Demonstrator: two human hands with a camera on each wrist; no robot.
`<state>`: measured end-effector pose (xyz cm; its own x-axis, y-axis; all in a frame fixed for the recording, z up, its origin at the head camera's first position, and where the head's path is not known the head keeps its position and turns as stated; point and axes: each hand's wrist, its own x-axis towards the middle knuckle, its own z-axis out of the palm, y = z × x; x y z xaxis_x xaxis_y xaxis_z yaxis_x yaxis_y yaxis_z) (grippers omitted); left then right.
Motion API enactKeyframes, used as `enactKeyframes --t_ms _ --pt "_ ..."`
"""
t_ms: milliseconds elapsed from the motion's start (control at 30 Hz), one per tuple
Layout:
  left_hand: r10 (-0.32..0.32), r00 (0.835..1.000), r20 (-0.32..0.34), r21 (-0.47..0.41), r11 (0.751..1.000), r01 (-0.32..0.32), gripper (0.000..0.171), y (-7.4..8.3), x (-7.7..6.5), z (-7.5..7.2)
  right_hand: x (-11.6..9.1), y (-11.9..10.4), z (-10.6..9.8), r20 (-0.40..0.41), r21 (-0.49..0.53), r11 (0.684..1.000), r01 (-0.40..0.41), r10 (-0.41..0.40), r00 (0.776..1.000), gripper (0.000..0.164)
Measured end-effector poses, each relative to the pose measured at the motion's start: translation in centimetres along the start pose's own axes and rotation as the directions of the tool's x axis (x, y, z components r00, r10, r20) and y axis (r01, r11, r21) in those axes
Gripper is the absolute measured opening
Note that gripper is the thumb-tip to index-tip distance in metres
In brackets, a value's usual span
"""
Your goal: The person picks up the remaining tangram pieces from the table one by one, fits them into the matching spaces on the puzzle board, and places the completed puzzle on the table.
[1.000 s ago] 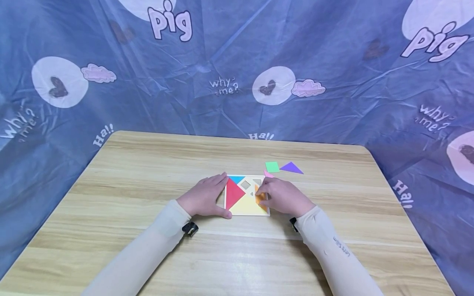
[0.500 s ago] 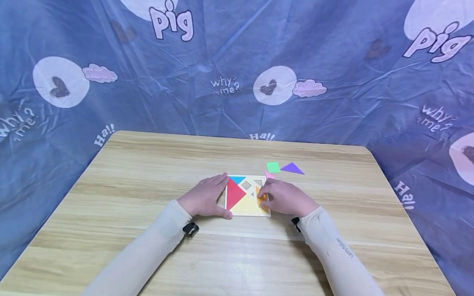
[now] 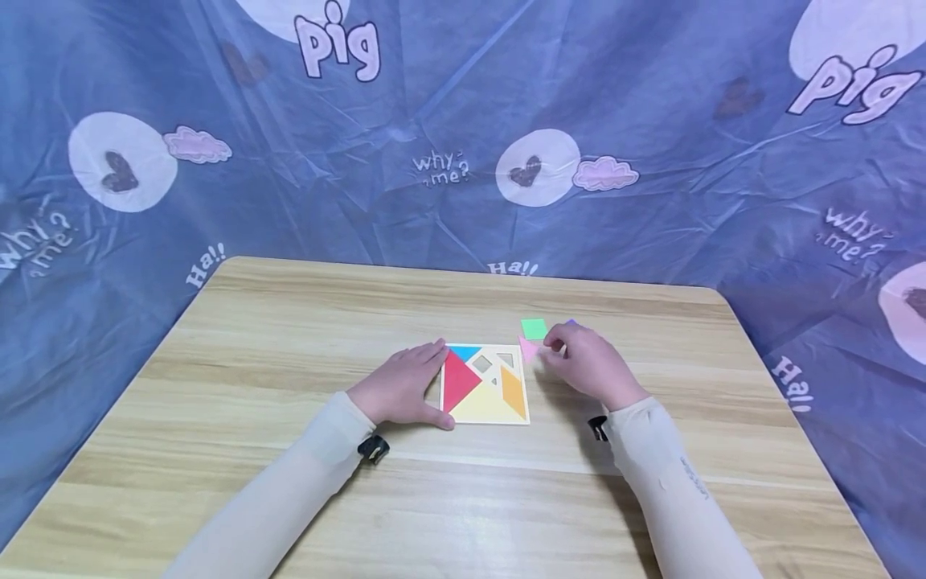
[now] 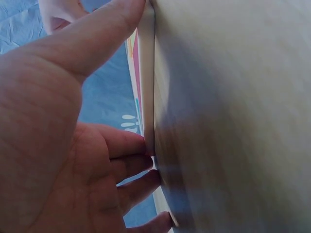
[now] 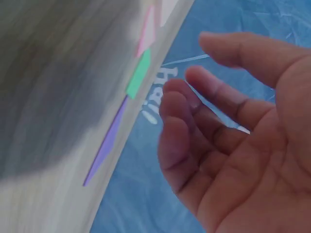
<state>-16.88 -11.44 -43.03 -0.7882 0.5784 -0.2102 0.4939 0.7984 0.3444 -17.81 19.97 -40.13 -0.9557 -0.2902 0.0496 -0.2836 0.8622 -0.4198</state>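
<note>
A small wooden tangram board [image 3: 493, 370] lies on the table, carrying red [image 3: 457, 380], pale yellow [image 3: 488, 404] and blue [image 3: 462, 352] triangles. Flat along its right side sits an orange parallelogram [image 3: 513, 393]. My left hand [image 3: 401, 386] holds the board by its left side, thumb at the near corner, index fingertip at the far one. Right of the board my right hand [image 3: 595, 366] hovers with loosely bent fingers and nothing in them. Near its fingertips are a pink triangle [image 3: 528, 348] and a green square [image 3: 534, 329]. It covers most of the purple triangle [image 5: 109, 138] in the head view.
Several grey recesses show in the board, including a square one and triangular ones. The wood-grain table [image 3: 304, 322] extends around the board. A blue printed cloth [image 3: 405, 96] hangs behind the table and at its sides.
My right hand has let go of the orange parallelogram, now flat in the board, and moved right and back toward the loose pieces. My left hand stays at the board.
</note>
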Motion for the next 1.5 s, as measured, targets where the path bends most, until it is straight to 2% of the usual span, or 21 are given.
enactKeyframes --t_ms 267,433,767,1067,1500 --pt "0.002 1.000 0.003 -0.015 1.000 -0.002 0.119 -0.1 -0.1 -0.1 0.4 0.7 1.4 0.084 -0.064 0.988 0.137 -0.132 0.988 0.036" --pt "0.008 1.000 0.005 -0.014 1.000 -0.008 0.119 0.0 -0.1 -0.2 0.3 0.7 1.6 0.117 -0.083 0.985 0.152 -0.142 0.983 0.045" --pt "0.024 1.000 0.001 -0.012 1.000 -0.024 0.121 -0.2 0.1 -0.1 0.1 0.5 1.9 0.162 -0.058 0.988 0.140 -0.129 0.978 0.050" --pt "0.022 1.000 0.007 -0.004 1.000 -0.022 0.122 -0.4 0.1 -0.2 0.3 0.5 1.9 0.168 -0.091 0.986 0.140 -0.124 0.978 0.043" --pt "0.035 0.999 0.005 -0.018 0.999 -0.035 0.120 -0.9 0.6 -0.6 1.0 0.4 1.7 0.157 -0.088 0.989 0.118 -0.103 0.982 0.017"
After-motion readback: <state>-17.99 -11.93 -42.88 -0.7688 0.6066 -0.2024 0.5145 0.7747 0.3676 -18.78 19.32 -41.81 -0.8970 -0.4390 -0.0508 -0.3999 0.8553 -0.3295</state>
